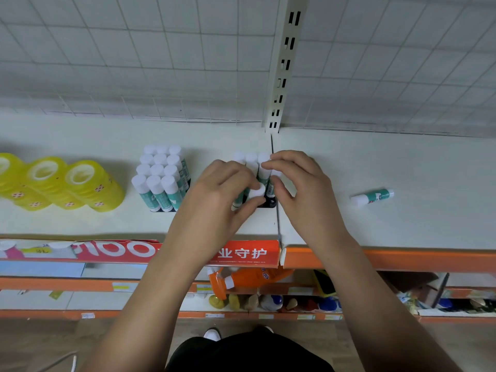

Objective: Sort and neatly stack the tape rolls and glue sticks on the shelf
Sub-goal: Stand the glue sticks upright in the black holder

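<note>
On the white shelf (pixel 107 135) we log: yellow transparent tape rolls (pixel 61 183) stacked left; white-capped teal glue sticks (pixel 161 178) trayed upright, done. Our left hand (pixel 214 200) pinches one stick (pixel 256 191) into a second cluster (pixel 251 158), which our right hand (pixel 300 189) grips with curled fingers; one loose stick (pixel 371 196) lies rightward, unsorted. Red strip (pixel 241 253) reads "业守护".

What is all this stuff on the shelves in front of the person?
tape roll stacks: three visible, yellow, top shelf far left
full glue tray: twelve upright sticks, white caps, teal labels, right of the tape
second glue tray: one, black, partly filled, count hidden by hands, shelf middle
loose glue stick: one, white and teal, lying on the right shelf
spray bottle: one, orange, lower shelf
left grip: holds a white-capped stick at the second tray
right grip: fingertips on that tray's sticks, hold unclear
</note>
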Tool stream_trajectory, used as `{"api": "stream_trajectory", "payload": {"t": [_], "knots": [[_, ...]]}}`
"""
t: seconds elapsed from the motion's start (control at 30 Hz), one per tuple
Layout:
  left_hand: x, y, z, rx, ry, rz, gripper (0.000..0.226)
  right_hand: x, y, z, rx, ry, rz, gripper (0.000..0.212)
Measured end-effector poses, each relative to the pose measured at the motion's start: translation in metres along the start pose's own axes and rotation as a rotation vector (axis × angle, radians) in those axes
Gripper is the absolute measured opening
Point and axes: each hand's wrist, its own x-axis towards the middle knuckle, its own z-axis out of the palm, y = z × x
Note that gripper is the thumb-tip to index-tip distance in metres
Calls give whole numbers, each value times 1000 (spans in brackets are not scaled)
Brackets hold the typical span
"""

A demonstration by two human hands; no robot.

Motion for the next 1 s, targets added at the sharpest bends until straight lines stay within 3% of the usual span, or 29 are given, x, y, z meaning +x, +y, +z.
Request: {"api": "stream_trajectory", "payload": {"t": [0.2, 0.63, 1.0], "knots": [[6, -7, 3, 15, 71, 20, 13, 0, 0, 2, 7, 9, 5, 25], [6, -15, 14, 47, 50, 7, 12, 2, 0, 4, -6, 35, -7, 20], [8, -13, 21, -21, 135, -84, 10, 2, 1, 7, -16, 91, -33, 16]]}}
